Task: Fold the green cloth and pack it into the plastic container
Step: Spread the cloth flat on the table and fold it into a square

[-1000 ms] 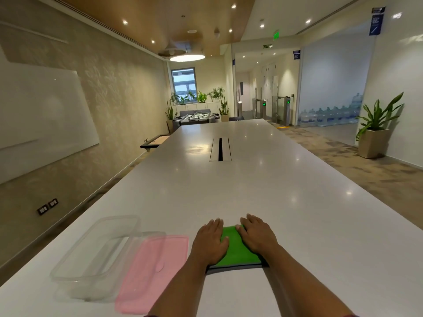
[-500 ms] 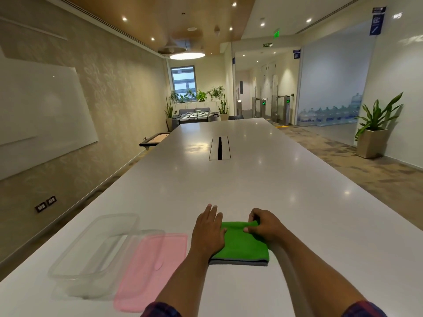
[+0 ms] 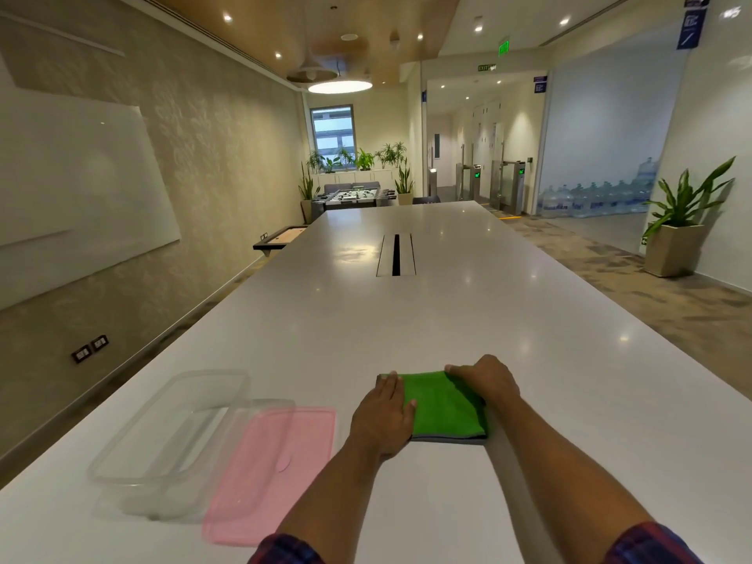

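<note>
The green cloth (image 3: 445, 405) lies folded into a small rectangle with a grey edge on the white table (image 3: 407, 319), near the front. My left hand (image 3: 384, 413) rests flat on its left side, fingers together. My right hand (image 3: 484, 378) curls over the cloth's far right corner and grips it. The clear plastic container (image 3: 171, 437) stands open and empty to the left. Its pink lid (image 3: 272, 470) lies flat between the container and my left arm, overlapping the container's right edge.
The long table runs far ahead, with a cable slot (image 3: 396, 260) in its middle. A wall with a whiteboard (image 3: 77, 189) is on the left. Carpeted floor and a potted plant (image 3: 679, 221) are on the right.
Both hands lay flat on the cloth a second ago. My right hand has since slid to the far right corner and closed on it; my left hand has shifted to the left side.
</note>
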### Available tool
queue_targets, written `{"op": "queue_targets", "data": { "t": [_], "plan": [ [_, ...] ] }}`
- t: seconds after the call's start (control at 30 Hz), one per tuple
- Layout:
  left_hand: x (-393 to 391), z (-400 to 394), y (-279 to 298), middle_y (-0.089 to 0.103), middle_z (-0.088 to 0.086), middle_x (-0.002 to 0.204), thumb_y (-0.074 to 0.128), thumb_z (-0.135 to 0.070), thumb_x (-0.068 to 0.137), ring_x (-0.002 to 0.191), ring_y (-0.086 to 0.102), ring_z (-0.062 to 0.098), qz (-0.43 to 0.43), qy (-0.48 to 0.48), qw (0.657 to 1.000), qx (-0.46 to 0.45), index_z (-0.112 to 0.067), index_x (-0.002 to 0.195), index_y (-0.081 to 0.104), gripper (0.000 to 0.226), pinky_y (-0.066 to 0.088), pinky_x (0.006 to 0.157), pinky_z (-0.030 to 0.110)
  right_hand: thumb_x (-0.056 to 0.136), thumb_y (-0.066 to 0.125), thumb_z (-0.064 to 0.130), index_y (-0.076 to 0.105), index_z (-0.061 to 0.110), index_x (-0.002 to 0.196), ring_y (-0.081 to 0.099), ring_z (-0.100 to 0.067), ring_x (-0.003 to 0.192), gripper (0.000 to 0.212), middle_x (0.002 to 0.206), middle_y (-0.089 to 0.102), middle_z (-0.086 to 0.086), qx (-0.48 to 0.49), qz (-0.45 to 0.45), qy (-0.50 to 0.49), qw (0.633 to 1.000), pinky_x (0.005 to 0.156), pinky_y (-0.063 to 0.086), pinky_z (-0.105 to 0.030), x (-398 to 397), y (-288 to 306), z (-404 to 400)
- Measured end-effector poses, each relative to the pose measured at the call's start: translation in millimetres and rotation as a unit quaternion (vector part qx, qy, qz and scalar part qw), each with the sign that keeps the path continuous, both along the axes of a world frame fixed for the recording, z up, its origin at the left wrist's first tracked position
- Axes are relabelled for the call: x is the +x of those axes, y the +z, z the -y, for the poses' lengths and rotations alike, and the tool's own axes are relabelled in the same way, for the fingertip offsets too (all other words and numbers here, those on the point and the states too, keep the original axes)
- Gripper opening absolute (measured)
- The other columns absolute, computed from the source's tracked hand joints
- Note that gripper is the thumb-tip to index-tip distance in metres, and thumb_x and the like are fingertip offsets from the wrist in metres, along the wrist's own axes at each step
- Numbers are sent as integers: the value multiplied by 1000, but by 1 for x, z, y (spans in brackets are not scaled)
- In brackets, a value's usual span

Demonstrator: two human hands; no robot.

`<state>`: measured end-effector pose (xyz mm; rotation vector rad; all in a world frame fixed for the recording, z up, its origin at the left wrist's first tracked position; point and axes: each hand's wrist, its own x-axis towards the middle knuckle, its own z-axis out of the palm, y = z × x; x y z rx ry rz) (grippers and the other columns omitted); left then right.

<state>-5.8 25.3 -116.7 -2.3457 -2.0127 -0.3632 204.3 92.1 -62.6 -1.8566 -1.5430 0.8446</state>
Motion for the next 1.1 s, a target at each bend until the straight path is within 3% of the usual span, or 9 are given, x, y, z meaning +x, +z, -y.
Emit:
{"op": "queue_targets", "data": {
  "t": [0.17, 0.3, 0.37, 0.43, 0.6, 0.77, 0.9, 0.97, 1.1],
  "plan": [
    [-3, -5, 3, 6, 17, 168, 22, -39, 109, 156, 3, 28, 33, -8, 998, -49, 1, 159, 11, 66, 2, 127, 34, 76, 86, 44, 51, 13, 60, 54, -20, 43, 49, 46, 51, -1, 57, -244, 44, 967, 45, 43, -27, -20, 21, 0],
    [-3, -6, 6, 23, 11, 164, 36, -30, 105, 152, 20, 26, 110, -10, 992, -56, -4, 158, 22, 60, 19, 124, 38, 77, 84, 49, 62, 14, 103, 64, -15, 47, 49, 61, 72, -2, 54, -284, 98, 952, 43, 45, -24, -45, 27, 10],
    [-3, -3, 7, 54, 14, 130, 56, -15, 89, 119, 54, 27, 282, -13, 956, -82, -7, 137, 46, 50, 46, 99, 38, 82, 80, 47, 60, 15, 114, 70, -20, 55, 50, 72, 78, -8, 48, -296, 125, 946, 48, 50, -26, -55, 23, 13],
    [4, 10, 9, 53, 13, 94, 56, 1, 79, 82, 56, 20, 444, -41, 888, -112, -6, 105, 54, 26, 49, 72, 32, 89, 76, 35, 57, 13, 125, 74, -21, 65, 46, 80, 79, -12, 54, -293, 154, 942, 54, 53, -24, -62, 17, 14],
    [2, 10, 24, 66, 9, 83, 45, 0, 100, 70, 65, 17, 597, -2, 776, -205, -9, 104, 63, 20, 56, 65, 32, 83, 80, 22, 72, 20, 121, 70, -15, 98, 39, 109, 74, 0, 150, -124, 217, 957, 92, 57, -35, -76, 1, 18],
    [-6, 8, 24, 69, 2, 65, 45, 10, 92, 60, 69, 11, 634, 26, 726, -266, -15, 77, 69, 38, 57, 57, 26, 83, 68, 24, 66, 37, 132, 51, -18, 131, 50, 145, 55, 7, 154, 28, 253, 955, 113, 38, -36, -87, -2, 18],
    [-14, 4, 34, 73, 17, 99, 53, 2, 93, 92, 74, 23, 598, 41, 764, -238, -9, 108, 67, 24, 61, 82, 34, 101, 49, 25, 54, 33, 146, 32, -14, 150, 46, 160, 42, 6, 120, 59, 299, 945, 125, 20, -34, -87, -18, 14],
    [-20, -1, 42, 73, 16, 91, 54, 0, 93, 78, 73, 17, 566, 74, 799, -188, -2, 98, 72, 19, 57, 70, 25, 106, 40, 27, 41, 29, 155, 21, -16, 155, 49, 166, 29, 4, 115, 97, 320, 935, 127, 13, -35, -87, -23, 11],
    [-23, -8, 51, 62, 15, 67, 52, 5, 86, 71, 55, 27, 670, 176, 713, -109, 3, 69, 67, 23, 47, 64, 36, 109, 26, 29, 16, 21, 163, 4, -21, 158, 55, 171, 8, -3, 109, 217, 358, 901, 127, 7, -41, -91, -29, 5]
  ]
}}
